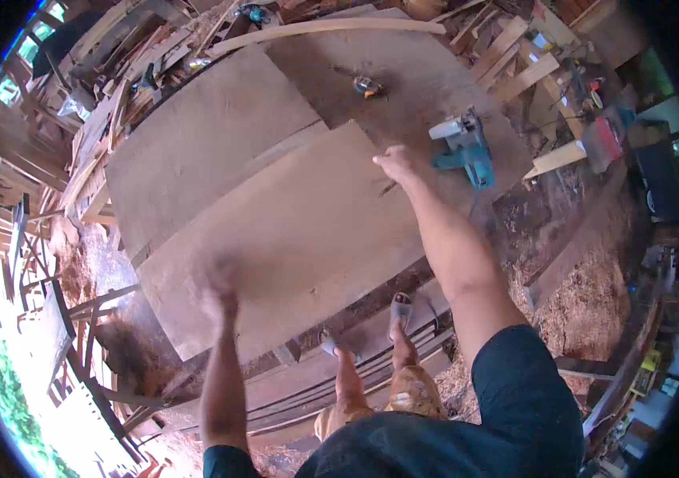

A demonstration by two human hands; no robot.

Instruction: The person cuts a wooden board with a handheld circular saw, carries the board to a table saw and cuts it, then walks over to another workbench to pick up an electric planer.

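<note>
A pale plywood sheet (299, 231) lies nearest to me, over other boards. Above its left part is my left hand (218, 288), smeared by motion, so its fingers cannot be made out. My right hand (400, 165) is at the sheet's right end with its fingers curled closed; whatever is in them, if anything, is hidden. To the right of that hand rests a teal circular saw (471, 151) on a darker board (427, 64). Farther back on the same board is a small orange and black tool (367, 86), possibly a tape measure.
Another plywood sheet (204, 135) lies behind on the left. A long curved wooden strip (331, 25) runs along the far edge. Offcuts (526, 76) are heaped at the back right, more scrap wood at the left. Sawdust (594, 295) covers the ground at right.
</note>
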